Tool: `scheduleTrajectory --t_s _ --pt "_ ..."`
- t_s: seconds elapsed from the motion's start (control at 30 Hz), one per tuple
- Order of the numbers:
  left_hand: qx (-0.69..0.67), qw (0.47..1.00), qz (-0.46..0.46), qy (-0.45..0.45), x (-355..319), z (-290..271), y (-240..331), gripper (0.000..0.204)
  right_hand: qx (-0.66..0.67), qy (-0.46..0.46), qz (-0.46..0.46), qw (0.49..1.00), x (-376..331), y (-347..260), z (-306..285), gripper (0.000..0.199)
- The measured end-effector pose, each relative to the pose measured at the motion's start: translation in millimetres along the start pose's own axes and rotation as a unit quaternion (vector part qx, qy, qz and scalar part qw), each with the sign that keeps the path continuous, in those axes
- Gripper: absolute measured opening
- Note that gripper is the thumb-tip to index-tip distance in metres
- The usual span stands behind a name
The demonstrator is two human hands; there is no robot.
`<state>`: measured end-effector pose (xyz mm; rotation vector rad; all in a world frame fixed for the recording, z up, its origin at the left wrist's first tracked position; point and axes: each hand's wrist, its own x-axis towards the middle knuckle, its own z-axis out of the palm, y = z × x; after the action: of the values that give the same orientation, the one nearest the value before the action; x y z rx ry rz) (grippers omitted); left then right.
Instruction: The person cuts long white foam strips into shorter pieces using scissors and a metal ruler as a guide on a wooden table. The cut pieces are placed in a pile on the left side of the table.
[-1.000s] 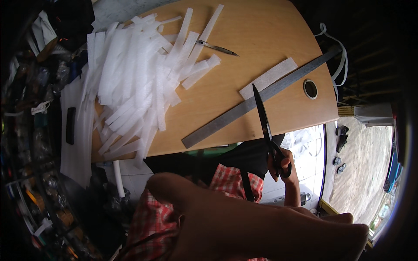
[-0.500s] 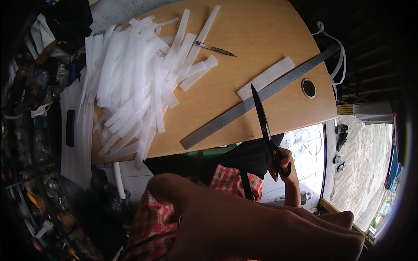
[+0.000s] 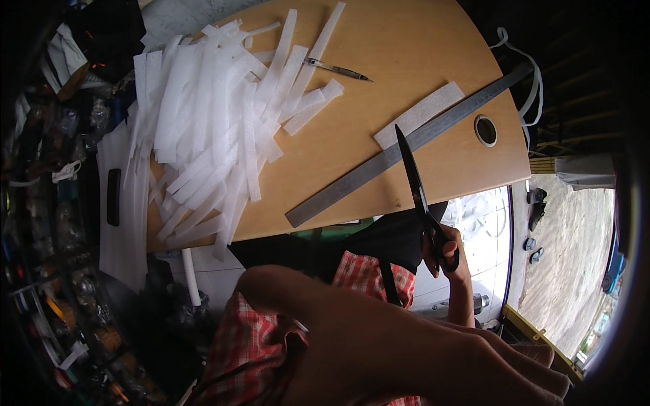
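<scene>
My right hand (image 3: 452, 254) grips black-handled scissors (image 3: 416, 183) by their finger loops at the table's near edge. The dark blades look closed and point up over the table, their tip by a steel ruler (image 3: 338, 192). Partly under the ruler lies a short white foam strip (image 3: 426, 111). Large and dark in the foreground, my left hand (image 3: 399, 345) is raised close to the camera. Its thumb side is at the left and its fingers stretch to the right; I see nothing held in it. A big pile of white foam strips (image 3: 210, 115) covers the table's left side.
The wooden table (image 3: 399, 40) has a round cable hole (image 3: 485, 130) at its right. A pen (image 3: 338, 70) lies beside the pile. Foam sheeting (image 3: 122, 250) with a dark slot hangs at the left edge. Cluttered shelves (image 3: 68, 271) stand farther left; shoes (image 3: 536, 203) lie outside at right.
The table and its things have shifted slightly right and up in view. My left hand has moved a little right and down, its fingers lower. My right hand still holds the scissors.
</scene>
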<state>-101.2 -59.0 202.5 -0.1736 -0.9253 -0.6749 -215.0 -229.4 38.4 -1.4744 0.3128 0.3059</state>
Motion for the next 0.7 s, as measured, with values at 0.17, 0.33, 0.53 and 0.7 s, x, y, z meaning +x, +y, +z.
scheduleTrajectory --t_s 0.17,0.33,0.53,0.7 --pt "0.007 1.0 0.003 0.001 5 -8 5 0.03 0.002 -0.003 0.004 1.0 0 1 1 0.099" --pt "0.199 0.974 0.021 0.104 -3 -53 40 0.03 0.013 -0.032 0.012 0.999 11 -7 -2 0.095" --pt "0.708 0.604 -0.304 0.204 -51 -194 54 0.02 0.031 -0.002 0.02 0.999 -14 -6 -18 0.099" --pt "0.839 0.451 -0.296 0.069 -80 -216 46 0.026 -0.008 -0.01 0.041 0.999 -23 -4 -24 0.103"
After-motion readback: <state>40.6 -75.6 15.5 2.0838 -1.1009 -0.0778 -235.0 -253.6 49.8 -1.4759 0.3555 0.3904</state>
